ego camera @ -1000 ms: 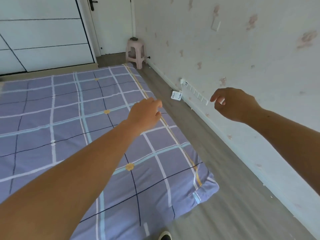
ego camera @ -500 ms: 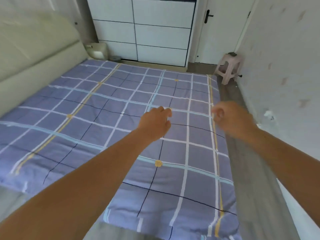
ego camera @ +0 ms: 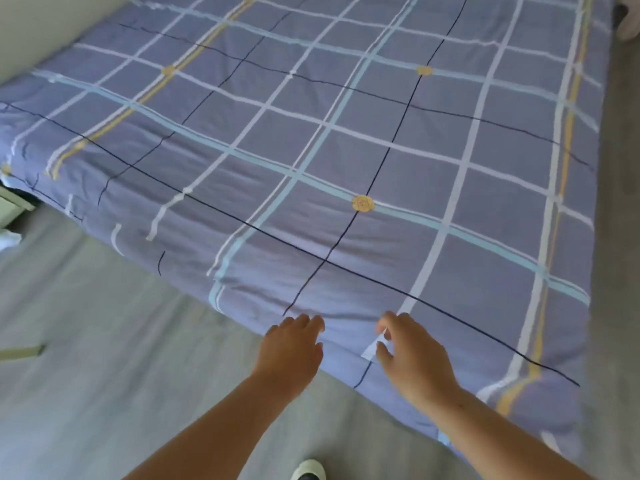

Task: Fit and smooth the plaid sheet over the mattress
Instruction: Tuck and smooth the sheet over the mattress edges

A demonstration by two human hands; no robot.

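The purple plaid sheet [ego camera: 346, 150], crossed by white, pale blue, yellow and dark lines, covers the whole mattress and hangs over its near edge. Small creases show near that edge on the left. My left hand [ego camera: 294, 351] hovers at the near edge of the sheet, fingers slightly apart, holding nothing. My right hand [ego camera: 412, 355] is just to its right over the sheet's edge, fingers curved and apart, empty. Both forearms reach in from the bottom of the view.
Grey wood-look floor [ego camera: 104, 341] runs along the near side and the right of the bed. A pale padded headboard [ego camera: 31, 32] stands at the top left. My shoe tip [ego camera: 309, 471] shows at the bottom. A pale object [ego camera: 14, 206] sits at the left edge.
The view has swung left and down from the wall side to the bed's near edge. Both hands have dropped from mid-air to the sheet's near edge and opened a little.
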